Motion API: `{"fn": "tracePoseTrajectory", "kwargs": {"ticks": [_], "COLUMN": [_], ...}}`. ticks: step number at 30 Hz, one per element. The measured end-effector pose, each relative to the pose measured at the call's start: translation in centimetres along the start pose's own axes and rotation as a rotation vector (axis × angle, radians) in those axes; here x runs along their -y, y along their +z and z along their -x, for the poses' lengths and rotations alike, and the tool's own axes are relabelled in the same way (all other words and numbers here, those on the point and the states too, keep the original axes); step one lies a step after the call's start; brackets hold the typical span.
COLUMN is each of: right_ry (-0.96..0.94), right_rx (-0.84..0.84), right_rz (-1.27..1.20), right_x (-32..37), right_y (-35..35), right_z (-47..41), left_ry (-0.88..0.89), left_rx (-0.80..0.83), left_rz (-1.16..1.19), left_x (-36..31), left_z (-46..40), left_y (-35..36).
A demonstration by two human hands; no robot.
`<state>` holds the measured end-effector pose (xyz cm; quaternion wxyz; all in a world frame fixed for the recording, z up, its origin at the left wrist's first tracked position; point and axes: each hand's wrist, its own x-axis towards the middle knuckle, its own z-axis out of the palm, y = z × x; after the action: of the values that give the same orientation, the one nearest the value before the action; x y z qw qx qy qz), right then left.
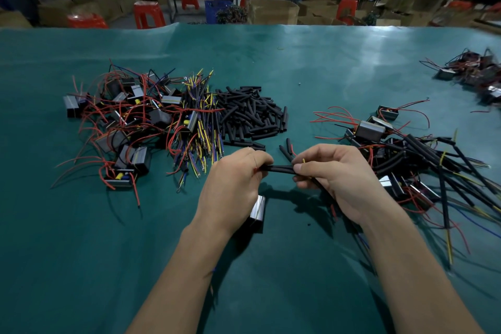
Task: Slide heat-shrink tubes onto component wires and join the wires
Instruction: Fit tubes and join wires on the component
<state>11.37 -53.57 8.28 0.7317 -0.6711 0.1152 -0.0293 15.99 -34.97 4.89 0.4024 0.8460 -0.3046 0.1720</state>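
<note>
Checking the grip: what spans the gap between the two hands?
Head view: a black tube bridges it, left hand to right hand.

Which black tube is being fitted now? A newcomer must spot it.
On the green table mat, look between the two hands, nearer than the loose pile of short black heat-shrink tubes. The black heat-shrink tube spans left hand to right hand, lifted and horizontal, unlike the others.

At frame centre, the left hand (234, 171) and right hand (329, 171) pinch opposite ends of a black tube (279, 169) above the green table (271, 62); a tube pile (249, 114) lies just above.
</note>
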Motion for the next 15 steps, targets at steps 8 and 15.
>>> {"fn": "tracePoseTrajectory", "kwargs": {"ticks": [8,15], "right_ry": [-0.011,-0.05], "right_rx": [-0.028,-0.07], "right_rz": [-0.004,-0.007], "right_x": [0.05,-0.08], "right_y": [0.08,-0.08], "right_z": [0.03,-0.09], "left_ry": [0.019,0.027], "left_rx": [-0.029,-0.07], "left_rz": [0.02,-0.013], "left_x": [-0.15,-0.14], "left_z": [0.11,0.08], "left_y": [0.0,-0.06]}}
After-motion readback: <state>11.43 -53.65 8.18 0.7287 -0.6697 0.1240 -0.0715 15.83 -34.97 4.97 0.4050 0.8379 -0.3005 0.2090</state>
